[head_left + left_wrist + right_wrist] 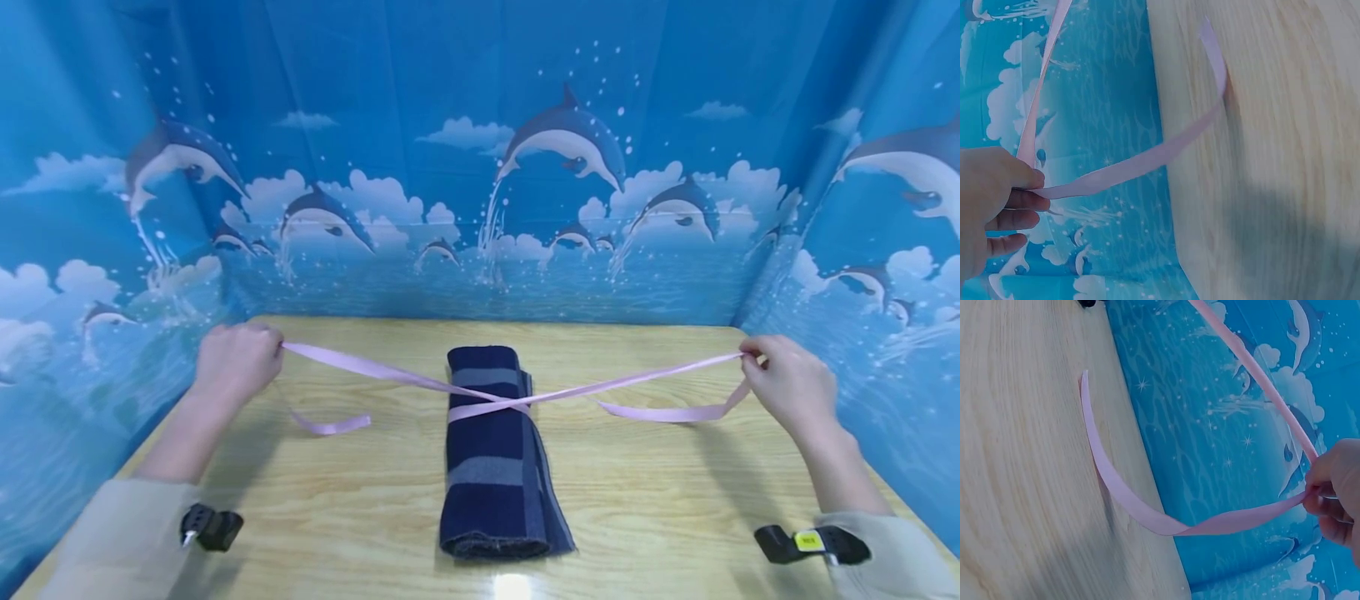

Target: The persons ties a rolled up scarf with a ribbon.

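A rolled dark blue cloth with lighter stripes lies lengthwise in the middle of the table. Around it runs a pink ribbon, whose two lengths cross over the top of the roll. My left hand pinches one length between thumb and finger, out to the left and above the table. On the far right, my right hand pinches the other length. Both lengths stretch straight from the roll to the hands. Past the left fingers a loose ribbon end hangs down; another loose end curves below the right fingers.
The wooden table reaches back to a blue curtain printed with dolphins, which also closes off both sides. Black devices are strapped at the left sleeve and the right sleeve.
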The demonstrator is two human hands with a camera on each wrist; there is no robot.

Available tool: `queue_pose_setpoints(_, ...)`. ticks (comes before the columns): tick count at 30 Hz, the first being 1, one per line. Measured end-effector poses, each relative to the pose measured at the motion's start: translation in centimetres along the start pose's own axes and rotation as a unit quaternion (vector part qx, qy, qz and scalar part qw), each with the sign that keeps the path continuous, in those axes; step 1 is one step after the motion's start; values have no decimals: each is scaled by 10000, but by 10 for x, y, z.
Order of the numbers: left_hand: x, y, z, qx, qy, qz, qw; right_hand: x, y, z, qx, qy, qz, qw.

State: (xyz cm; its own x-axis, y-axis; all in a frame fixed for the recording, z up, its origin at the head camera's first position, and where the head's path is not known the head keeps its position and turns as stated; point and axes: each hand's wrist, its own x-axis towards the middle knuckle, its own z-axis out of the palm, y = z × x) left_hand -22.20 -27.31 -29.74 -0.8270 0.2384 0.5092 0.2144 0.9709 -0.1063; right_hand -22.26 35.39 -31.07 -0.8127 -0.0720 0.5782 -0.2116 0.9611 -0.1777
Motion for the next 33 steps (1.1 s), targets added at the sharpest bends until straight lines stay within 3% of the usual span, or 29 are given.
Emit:
queue_pose_setpoints(6, -8, -11, 0, 153, -249, 70, 9995, -2, 12, 0, -153, -2, 103, 9998)
queue_pose_setpoints(12, -17, -21, 4, 317, -249, 130, 9991, -4, 23, -2, -282, -249, 289, 9989)
queue_pose_setpoints(19, -23, -28, 10, 473, -650, 183, 9966, -8, 34, 1, -586, -568, 394, 9959)
queue_pose_setpoints(24, -24, -32, 16, 712, -673, 350, 9946, -10, 43, 6, -824, -989, 480, 9905)
queue_pose_setpoints(27, -26, -33, 19, 787, -870, 401, 9923, -11, 49, 7, -902, -1289, 536, 9861)
queue_pose_setpoints(33, -31, -34, 27, 794, -1097, 479, 9896, -15, 58, 10, -1102, -1575, 297, 9809)
